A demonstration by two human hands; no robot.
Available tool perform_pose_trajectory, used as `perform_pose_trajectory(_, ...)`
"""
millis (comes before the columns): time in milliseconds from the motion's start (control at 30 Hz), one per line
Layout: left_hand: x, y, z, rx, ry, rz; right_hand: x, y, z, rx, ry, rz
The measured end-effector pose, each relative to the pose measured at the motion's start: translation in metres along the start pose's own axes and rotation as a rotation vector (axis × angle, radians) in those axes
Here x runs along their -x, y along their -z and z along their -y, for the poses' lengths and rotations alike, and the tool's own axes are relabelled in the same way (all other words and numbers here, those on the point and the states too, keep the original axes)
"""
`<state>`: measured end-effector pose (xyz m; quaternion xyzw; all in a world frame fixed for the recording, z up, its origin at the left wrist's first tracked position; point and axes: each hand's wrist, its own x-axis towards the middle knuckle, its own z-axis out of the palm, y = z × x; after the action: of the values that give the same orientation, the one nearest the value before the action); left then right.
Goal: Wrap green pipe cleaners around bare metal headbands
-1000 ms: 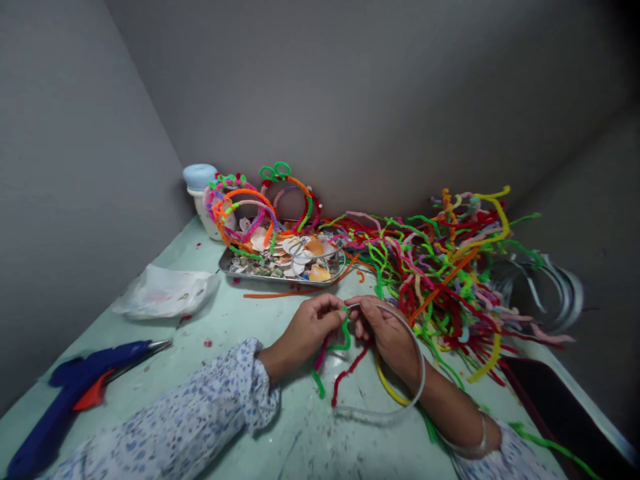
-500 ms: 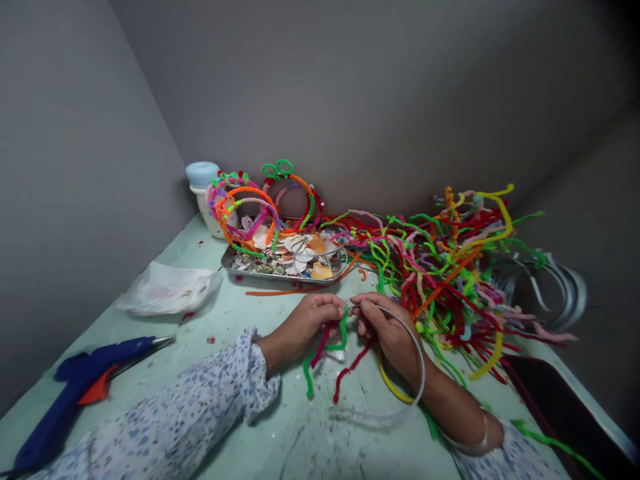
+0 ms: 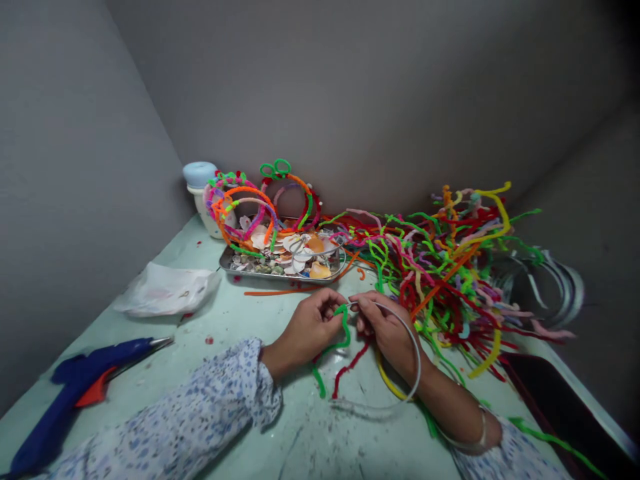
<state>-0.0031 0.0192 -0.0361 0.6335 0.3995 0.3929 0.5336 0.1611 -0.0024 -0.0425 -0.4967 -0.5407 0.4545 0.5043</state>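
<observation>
Surface [image 3: 240,323]: pale green, below a grey wall [image 3: 320,100].
Left hand [image 3: 306,327]: pinches a green fuzzy stem [image 3: 346,325] at the tip of the grey band [image 3: 419,363].
Right hand [image 3: 393,333]: grips that band near the same end, its curve passing the wrist.
Risk: a loosened pinch could let the stem slip off.

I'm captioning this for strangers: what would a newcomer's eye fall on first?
Probably the tangled heap of bright fuzzy stems at the right. Next, perhaps, the colourful hoops at the back, by the tray of shells, and the blue glue gun at the left. In the middle, the left hand pinches a green stem while the right hand holds a pale hoop.
</observation>
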Motion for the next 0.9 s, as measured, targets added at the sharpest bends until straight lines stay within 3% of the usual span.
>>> perform_pose_trajectory(300,0.0045,0.0017,-0.0060,-0.236,-0.154,-0.141,-0.0016,-0.0022,0.0000,0.014,0.012,-0.005)
perform_pose_trajectory(900,0.0047,0.0013,-0.0031,-0.254,-0.215,-0.177,0.0004,-0.0024,0.0010,0.065,0.055,0.010)
